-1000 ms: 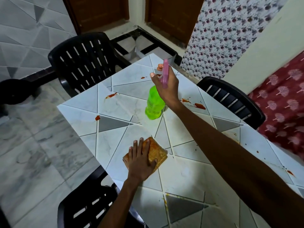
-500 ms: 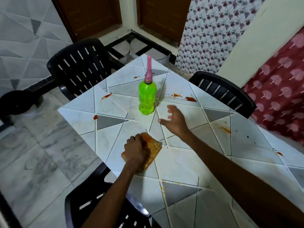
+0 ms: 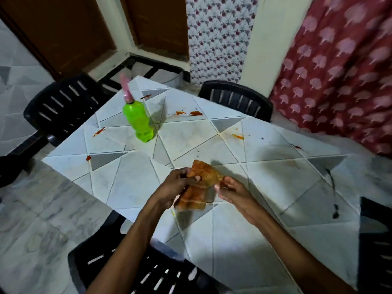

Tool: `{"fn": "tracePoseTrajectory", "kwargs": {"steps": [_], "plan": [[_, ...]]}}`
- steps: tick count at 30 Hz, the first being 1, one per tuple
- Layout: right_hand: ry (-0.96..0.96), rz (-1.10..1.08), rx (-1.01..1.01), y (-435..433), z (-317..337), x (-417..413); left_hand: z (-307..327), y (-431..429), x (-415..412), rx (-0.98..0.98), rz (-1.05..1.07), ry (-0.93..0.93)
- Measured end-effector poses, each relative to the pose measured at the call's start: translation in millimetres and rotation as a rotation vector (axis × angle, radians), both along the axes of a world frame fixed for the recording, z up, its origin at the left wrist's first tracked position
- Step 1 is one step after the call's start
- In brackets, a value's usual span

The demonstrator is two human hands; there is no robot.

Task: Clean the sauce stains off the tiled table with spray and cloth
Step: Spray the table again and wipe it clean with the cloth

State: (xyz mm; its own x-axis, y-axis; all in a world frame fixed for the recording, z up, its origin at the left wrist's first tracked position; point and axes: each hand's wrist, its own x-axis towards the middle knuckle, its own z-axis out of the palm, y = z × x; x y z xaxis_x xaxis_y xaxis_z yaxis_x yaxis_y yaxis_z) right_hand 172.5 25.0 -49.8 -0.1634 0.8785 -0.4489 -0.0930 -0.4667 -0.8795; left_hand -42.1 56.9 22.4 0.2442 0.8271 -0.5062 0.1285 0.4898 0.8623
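An orange-brown cloth (image 3: 197, 184) is being held by both hands over the tiled table (image 3: 131, 187), close to the near side. It looks folded, and it is hanging down a little at the bottom. Whether its low end is touching the tiles cannot be told.

The cloth's left side is being gripped by the left hand (image 3: 172, 188). The fingers are being curled round it, and the thumb is being pressed on its front. The cloth's right edge is being pinched by the right hand (image 3: 233, 193) between the thumb and the fingertips, with the palm half open.

A green spray bottle (image 3: 140, 120) with a pink top is being left standing upright on the far left part of the table, well apart from both hands. No hand is touching it.

Red sauce stains (image 3: 196, 113) are being shown on the tiles beyond the bottle, near the left edge, and toward the right side.

The table is being ringed by black chairs (image 3: 63, 107). A red curtain (image 3: 339, 71) is being seen on the right.
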Motion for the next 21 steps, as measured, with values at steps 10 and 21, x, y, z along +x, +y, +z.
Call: {"fn": "tracePoseTrajectory", "kwargs": {"steps": [10,21], "plan": [[-0.271,-0.339,0.266,-90,45,167,6,-70,188,0.024,-0.062,-0.092],[-0.512,0.165,0.5,-101,105,272,-4,-106,268,0.536,-0.195,0.223]]}}
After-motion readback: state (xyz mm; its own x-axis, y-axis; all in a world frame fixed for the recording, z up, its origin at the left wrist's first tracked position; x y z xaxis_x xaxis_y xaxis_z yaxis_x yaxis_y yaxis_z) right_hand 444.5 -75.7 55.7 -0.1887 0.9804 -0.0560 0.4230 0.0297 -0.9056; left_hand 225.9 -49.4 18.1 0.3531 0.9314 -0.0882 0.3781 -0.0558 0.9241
